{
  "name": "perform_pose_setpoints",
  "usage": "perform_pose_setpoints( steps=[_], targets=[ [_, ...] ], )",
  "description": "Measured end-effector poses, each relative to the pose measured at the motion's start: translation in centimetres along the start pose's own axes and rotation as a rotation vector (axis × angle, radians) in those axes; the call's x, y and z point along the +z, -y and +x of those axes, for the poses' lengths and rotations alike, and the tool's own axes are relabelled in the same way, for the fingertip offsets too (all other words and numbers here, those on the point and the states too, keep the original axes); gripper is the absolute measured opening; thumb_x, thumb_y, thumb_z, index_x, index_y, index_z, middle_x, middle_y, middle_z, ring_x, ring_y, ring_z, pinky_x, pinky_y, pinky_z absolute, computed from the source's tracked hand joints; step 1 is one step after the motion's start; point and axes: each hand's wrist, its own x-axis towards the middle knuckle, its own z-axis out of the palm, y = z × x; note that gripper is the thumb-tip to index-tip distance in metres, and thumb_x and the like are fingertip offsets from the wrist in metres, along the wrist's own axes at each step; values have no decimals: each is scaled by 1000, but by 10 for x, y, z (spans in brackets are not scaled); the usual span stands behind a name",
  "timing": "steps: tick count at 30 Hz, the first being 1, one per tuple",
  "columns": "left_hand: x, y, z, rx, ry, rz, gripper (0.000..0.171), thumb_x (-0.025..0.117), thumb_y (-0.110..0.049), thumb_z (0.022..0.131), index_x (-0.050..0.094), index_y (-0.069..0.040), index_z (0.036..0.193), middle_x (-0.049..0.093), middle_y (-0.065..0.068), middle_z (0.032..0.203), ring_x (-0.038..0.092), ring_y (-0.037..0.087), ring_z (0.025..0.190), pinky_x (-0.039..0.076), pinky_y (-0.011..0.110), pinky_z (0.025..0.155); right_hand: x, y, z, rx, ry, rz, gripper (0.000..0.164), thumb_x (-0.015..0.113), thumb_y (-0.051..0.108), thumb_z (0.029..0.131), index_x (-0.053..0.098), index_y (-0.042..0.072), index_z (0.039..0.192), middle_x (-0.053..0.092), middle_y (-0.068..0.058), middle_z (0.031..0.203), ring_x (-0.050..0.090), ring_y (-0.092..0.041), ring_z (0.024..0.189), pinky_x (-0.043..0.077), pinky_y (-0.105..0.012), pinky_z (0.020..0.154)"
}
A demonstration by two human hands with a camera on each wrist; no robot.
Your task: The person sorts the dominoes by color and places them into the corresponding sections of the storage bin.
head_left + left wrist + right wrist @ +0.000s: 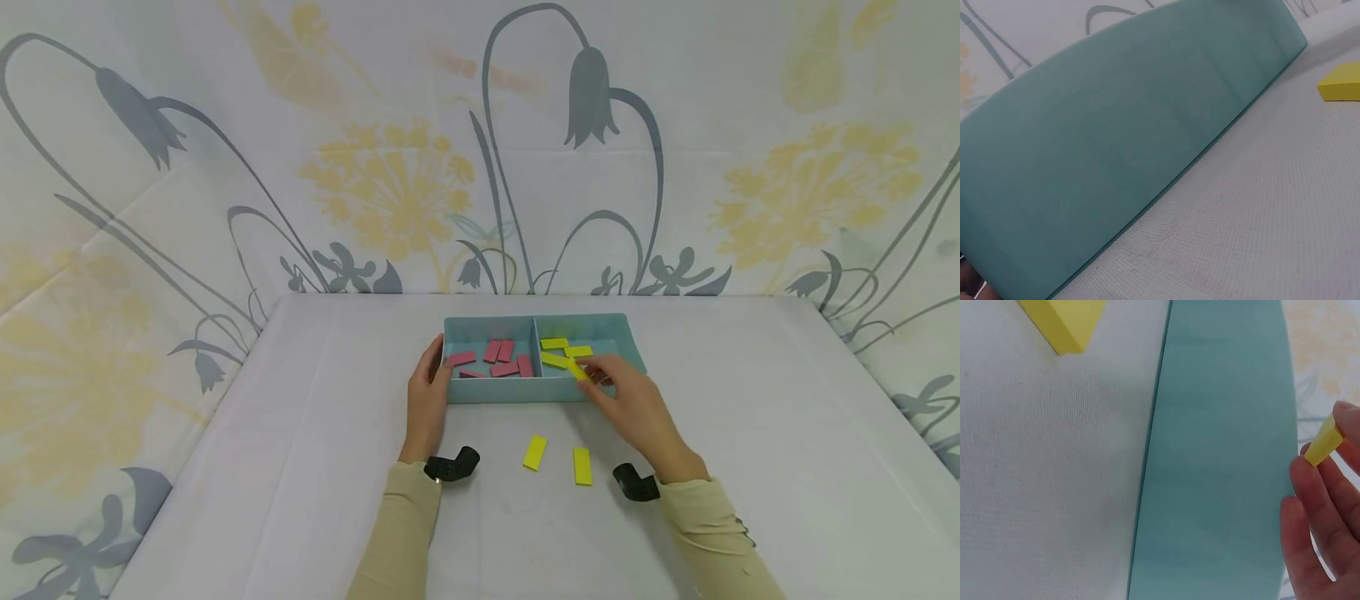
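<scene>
A teal two-compartment box (491, 392) stands on the table. My left hand (427, 404) holds its left end, the thumb at the rim; the left wrist view shows mostly the box's front wall (1122, 131). Over the right compartment my right hand (633, 404) pinches a yellow block (577, 369) between thumb and fingers, and that same yellow block (1324, 442) shows above the rim in the right wrist view. Several yellow blocks (578, 352) lie in the right compartment. Several pinkish-red blocks (505, 369) lie in the left one.
Two more yellow blocks lie on the white cloth in front of the box: one tilted block (535, 452) and one nearly straight block (582, 467). A flower-patterned cloth (405, 192) hangs behind the table. Each wrist wears a black device (453, 464).
</scene>
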Motion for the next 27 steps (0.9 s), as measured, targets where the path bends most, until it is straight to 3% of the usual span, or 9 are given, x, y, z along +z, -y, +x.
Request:
perform_pose_setpoints(
  steps=[6,14,20,27],
  targets=[
    [1,-7,-2,-1,4,-4,43,44,-19,93,38,-26,135,36,-11,137,30,3,125,28,27,101,0,-3,1,-29,-46,32,30,67,14,79,60,10,109,61,0,98,57,-13,83,49,-32,69],
    [1,0,-1,5,-9,-2,44,44,-17,93,39,-26,135,37,-16,134,31,-1,123,28,26,100,6,-5,3,-27,-123,83,31,66,15,80,60,10,110,61,1,96,56,-12,83,48,-29,69],
    [0,0,-1,16,-5,-7,44,43,-16,93,38,-23,136,37,-13,136,31,2,124,28,28,101,9,-4,6,24,-204,94,35,68,15,79,58,8,113,61,-2,98,59,-16,84,48,-33,73],
    [0,0,-1,32,0,7,44,42,-14,93,38,-21,136,37,-9,137,30,5,125,28,30,101,13,-5,7,78,-203,104,35,66,14,80,57,8,114,59,-5,101,58,-18,87,48,-33,75]
  ],
)
